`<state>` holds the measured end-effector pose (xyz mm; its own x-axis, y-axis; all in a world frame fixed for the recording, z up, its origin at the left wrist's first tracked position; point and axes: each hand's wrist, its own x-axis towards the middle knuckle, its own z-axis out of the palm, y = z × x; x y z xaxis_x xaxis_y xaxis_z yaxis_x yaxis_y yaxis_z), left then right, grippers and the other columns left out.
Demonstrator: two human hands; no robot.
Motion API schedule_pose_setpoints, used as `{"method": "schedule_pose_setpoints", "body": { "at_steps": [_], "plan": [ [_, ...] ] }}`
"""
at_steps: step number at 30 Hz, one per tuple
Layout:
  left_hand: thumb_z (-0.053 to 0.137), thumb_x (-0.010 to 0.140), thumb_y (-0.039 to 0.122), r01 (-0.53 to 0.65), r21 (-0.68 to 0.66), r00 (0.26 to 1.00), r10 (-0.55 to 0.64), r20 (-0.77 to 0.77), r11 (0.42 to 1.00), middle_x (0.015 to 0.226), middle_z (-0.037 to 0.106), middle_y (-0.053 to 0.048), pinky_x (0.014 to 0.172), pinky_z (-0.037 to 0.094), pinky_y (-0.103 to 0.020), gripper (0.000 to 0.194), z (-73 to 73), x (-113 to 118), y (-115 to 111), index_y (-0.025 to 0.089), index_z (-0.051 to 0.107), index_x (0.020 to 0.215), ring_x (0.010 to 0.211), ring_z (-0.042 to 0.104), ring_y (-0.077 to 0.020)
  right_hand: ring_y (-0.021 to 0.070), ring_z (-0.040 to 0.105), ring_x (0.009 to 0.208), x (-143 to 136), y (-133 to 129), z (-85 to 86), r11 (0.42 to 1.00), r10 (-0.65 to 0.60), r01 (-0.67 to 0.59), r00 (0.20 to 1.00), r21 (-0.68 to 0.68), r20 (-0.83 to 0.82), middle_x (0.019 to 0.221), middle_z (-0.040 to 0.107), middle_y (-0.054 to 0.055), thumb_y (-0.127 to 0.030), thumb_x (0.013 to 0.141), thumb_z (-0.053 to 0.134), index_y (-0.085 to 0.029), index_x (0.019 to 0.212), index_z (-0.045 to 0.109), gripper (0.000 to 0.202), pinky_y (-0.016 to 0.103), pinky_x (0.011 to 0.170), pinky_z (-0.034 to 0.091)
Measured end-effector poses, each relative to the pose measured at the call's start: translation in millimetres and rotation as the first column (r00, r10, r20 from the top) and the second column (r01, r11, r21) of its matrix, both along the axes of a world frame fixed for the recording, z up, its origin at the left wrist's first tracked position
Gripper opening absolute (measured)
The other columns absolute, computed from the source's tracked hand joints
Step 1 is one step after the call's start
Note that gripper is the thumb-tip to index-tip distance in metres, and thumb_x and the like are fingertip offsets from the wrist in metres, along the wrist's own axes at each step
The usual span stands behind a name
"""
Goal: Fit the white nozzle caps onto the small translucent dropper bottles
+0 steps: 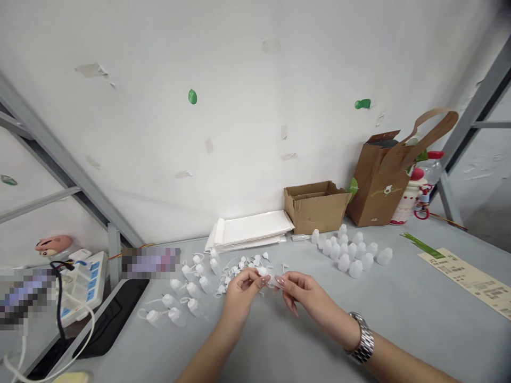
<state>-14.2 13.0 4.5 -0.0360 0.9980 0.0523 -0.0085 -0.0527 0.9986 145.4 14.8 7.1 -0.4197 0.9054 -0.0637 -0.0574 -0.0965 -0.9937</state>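
Note:
In the middle of the table, my left hand (244,290) pinches a small white plastic cap (262,271) between thumb and fingers. My right hand (297,290) is close beside it, its thumb and forefinger closed on a small translucent piece (274,282); the fingers cover most of it, so its kind is unclear. Behind my left hand lies a loose pile of white caps with straps (240,266). Left of that, several small translucent bottles with strapped caps (193,290) stand in rows. Several small translucent bottles (355,250) without strapped caps stand to the right.
Along the wall are a stack of white sheets (255,227), an open cardboard box (319,213) and a brown paper bag (377,186). A printed label strip (471,276) lies at right. A black phone-like slab (114,319) and a white power strip (83,282) are at left.

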Motion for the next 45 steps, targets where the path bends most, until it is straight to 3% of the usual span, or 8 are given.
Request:
{"method": "schedule_pose_setpoints", "body": {
  "at_steps": [4, 9, 16, 27, 32, 39, 45],
  "plan": [
    [0.07, 0.063, 0.043, -0.064, -0.059, 0.997, 0.066, 0.033, 0.996, 0.063, 0.054, 0.003, 0.063, 0.038, -0.024, 0.027, 2.9, 0.1, -1.2, 0.019, 0.06, 0.064, 0.065, 0.05, -0.014, 0.0085, 0.04, 0.042, 0.6, 0.1, 4.0, 1.0, -0.03, 0.03, 0.998, 0.009, 0.058, 0.046, 0.045, -0.006, -0.062, 0.071, 0.058, -0.017, 0.066, 0.051, 0.045, 0.024, 0.05, 0.034],
    [0.071, 0.063, 0.041, -0.093, -0.045, 0.994, 0.095, 0.057, 0.995, 0.084, 0.065, -0.003, 0.076, 0.042, -0.028, 0.027, 6.4, -1.0, -1.1, 0.019, 0.067, 0.078, 0.084, 0.057, -0.0193, 0.0085, 0.04, 0.043, -0.4, -0.9, 1.5, 0.999, -0.035, 0.035, 0.996, 0.003, 0.081, 0.045, 0.045, -0.006, -0.062, 0.069, 0.059, -0.017, 0.065, 0.05, 0.047, 0.022, 0.048, 0.032],
    [0.071, 0.062, 0.041, -0.023, -0.023, 0.999, 0.024, 0.034, 0.999, 0.09, 0.063, -0.008, 0.087, 0.04, -0.034, 0.023, -0.5, -5.5, 2.9, 0.018, 0.071, 0.065, 0.102, 0.053, -0.0265, 0.0077, 0.039, 0.04, -2.6, 1.0, -7.1, 1.0, -0.021, 0.021, 0.997, 0.002, 0.076, 0.043, 0.045, -0.007, -0.058, 0.069, 0.062, -0.016, 0.065, 0.051, 0.043, 0.021, 0.044, 0.029],
    [0.07, 0.063, 0.042, 0.005, -0.011, 0.999, -0.004, 0.039, 1.0, 0.109, 0.056, -0.009, 0.087, 0.041, -0.034, 0.023, -3.0, -5.5, 3.3, 0.02, 0.071, 0.072, 0.114, 0.046, -0.029, 0.006, 0.034, 0.034, -2.5, -3.5, -2.8, 0.967, 0.104, -0.142, 0.978, -0.209, -0.183, 0.038, 0.045, -0.005, -0.061, 0.074, 0.052, -0.015, 0.059, 0.055, 0.049, 0.02, 0.04, 0.027],
    [0.068, 0.063, 0.048, 0.002, -0.029, 1.0, -0.002, -0.026, 1.0, 0.111, 0.057, -0.01, 0.083, 0.043, -0.033, 0.03, -2.4, -2.9, 2.4, 0.02, 0.07, 0.073, 0.114, 0.047, -0.0292, 0.0056, 0.034, 0.033, -0.4, -0.9, -4.6, 0.957, 0.077, -0.141, 0.967, -0.255, -0.242, 0.037, 0.045, -0.004, -0.055, 0.08, 0.049, -0.015, 0.056, 0.054, 0.048, 0.02, 0.04, 0.026],
    [0.068, 0.063, 0.047, -0.013, -0.048, 0.999, 0.011, -0.033, 0.999, 0.108, 0.06, -0.01, 0.086, 0.042, -0.036, 0.029, -2.5, -2.7, 3.3, 0.02, 0.069, 0.072, 0.112, 0.049, -0.0291, 0.0058, 0.035, 0.034, -0.1, -1.1, -5.1, 0.971, 0.034, -0.067, 0.989, -0.228, -0.146, 0.036, 0.045, -0.004, -0.056, 0.079, 0.049, -0.013, 0.057, 0.059, 0.05, 0.02, 0.043, 0.028],
    [0.061, 0.067, 0.052, 0.019, 0.008, 0.986, -0.017, -0.168, 1.0, 0.095, 0.061, -0.009, 0.081, 0.043, -0.036, 0.033, -7.5, -1.5, 5.4, 0.02, 0.066, 0.062, 0.102, 0.053, -0.0281, 0.0061, 0.035, 0.035, 0.8, 0.6, -2.4, 0.971, -0.035, 0.005, 0.992, -0.239, -0.123, 0.036, 0.044, -0.004, -0.055, 0.08, 0.05, -0.013, 0.057, 0.058, 0.048, 0.021, 0.045, 0.027]
  ]
}}
